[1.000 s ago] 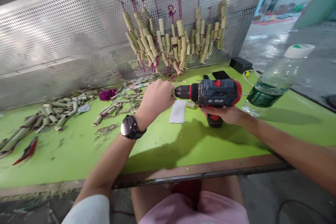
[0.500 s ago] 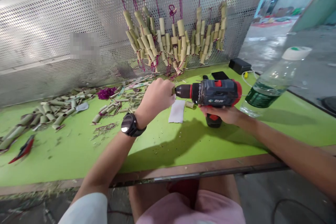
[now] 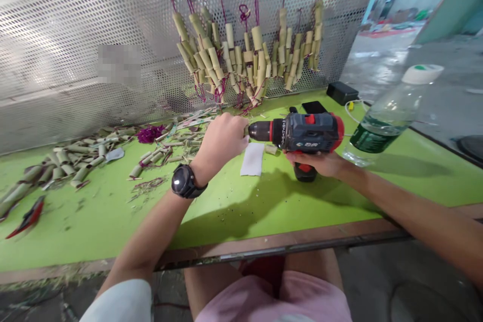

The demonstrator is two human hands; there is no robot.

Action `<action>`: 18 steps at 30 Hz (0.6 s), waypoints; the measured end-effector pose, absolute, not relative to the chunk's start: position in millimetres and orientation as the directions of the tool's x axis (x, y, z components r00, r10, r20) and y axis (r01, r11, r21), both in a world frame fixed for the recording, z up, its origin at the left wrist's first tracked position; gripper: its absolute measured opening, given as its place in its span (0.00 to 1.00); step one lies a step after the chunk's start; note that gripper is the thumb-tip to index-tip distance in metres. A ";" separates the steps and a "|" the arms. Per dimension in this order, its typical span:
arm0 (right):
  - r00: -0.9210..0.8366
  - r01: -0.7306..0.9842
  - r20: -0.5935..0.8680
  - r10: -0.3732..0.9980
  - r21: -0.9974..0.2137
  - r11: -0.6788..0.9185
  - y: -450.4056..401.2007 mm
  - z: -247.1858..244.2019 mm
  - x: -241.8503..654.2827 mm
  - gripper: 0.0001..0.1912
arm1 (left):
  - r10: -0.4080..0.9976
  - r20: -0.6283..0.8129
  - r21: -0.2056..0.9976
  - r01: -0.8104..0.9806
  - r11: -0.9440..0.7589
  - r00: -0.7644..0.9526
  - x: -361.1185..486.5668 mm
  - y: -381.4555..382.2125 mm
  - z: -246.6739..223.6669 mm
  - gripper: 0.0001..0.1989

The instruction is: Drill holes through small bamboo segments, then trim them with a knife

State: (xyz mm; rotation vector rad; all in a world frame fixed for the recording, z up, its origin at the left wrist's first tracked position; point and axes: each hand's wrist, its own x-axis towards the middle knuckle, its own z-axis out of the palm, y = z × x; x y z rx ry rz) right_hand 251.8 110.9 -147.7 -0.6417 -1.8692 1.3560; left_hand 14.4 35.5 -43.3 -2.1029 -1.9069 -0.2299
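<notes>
Clamps power drill (image 3: 311, 132) in right hand (image 3: 315, 162), pointing its long axis leftward, chuck-first, at left hand (image 3: 223, 140), closed around a mostly hidden bamboo piece (image 3: 246, 131).

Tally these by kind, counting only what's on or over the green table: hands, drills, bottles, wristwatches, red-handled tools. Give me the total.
Bare hands, left hand and right hand: 2
Dark grey-and-red cordless drill: 1
Clear plastic bottle with green label: 1
Round black wristwatch: 1
Red-handled tool: 1
Total: 6
</notes>
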 end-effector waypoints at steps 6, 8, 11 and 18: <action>-0.618 -0.024 0.255 0.744 -0.951 0.307 111.0 -145.9 250.7 0.24 | 0.942 0.314 -0.067 0.993 -0.102 0.118 13.0 36.8 -43.7 0.09; -0.634 -0.027 0.255 0.730 -0.951 0.308 111.1 -145.3 251.0 0.23 | 0.942 0.314 -0.065 0.992 -0.105 0.120 12.6 36.7 -43.6 0.09; -0.649 -0.031 0.259 0.715 -0.948 0.316 111.3 -145.1 251.8 0.22 | 0.944 0.309 -0.058 0.993 -0.106 0.118 12.2 35.8 -43.4 0.09; -0.648 -0.056 0.295 0.702 -0.938 0.342 111.4 -145.4 251.4 0.22 | 0.942 0.312 -0.096 0.991 -0.096 0.121 10.4 35.8 -44.7 0.09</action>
